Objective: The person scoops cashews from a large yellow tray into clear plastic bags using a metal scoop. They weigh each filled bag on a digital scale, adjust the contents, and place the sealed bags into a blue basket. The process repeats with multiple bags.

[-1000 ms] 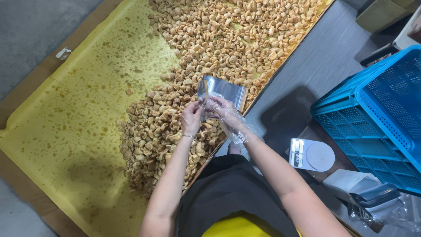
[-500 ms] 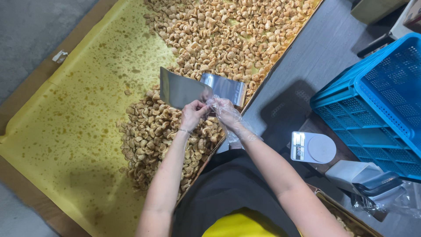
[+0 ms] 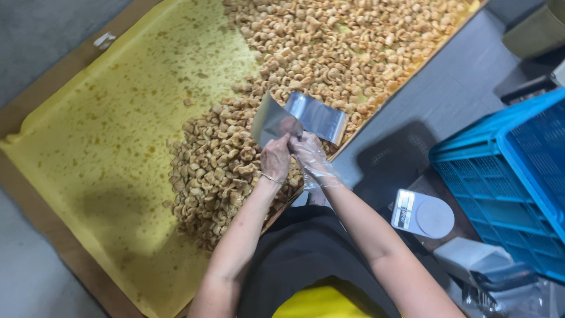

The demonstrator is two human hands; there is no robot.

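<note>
Both hands grip silvery plastic pouches above the heap of snacks: the left hand [image 3: 275, 158], bare, pinches the lower edge of a pouch [image 3: 269, 121] that stands tilted up and to the left, while the right hand [image 3: 310, 156], in a thin clear glove, is closed on a second pouch [image 3: 318, 116] that stretches flat to the right. The two hands touch each other, fingers pressed together around the pouch edges. Beneath them lies a wide pile of pale brown puffed snacks [image 3: 329, 53] on a yellow sheet [image 3: 118, 129] spotted with oil, framed by a wooden tray edge [image 3: 53, 235]. To the right, on the grey desk [image 3: 453, 94], sits a small white kitchen scale [image 3: 422, 215], and just beyond it a blue plastic crate [image 3: 506, 171]. A heat-sealing tool [image 3: 488, 268] lies lower right, near the crate.
</note>
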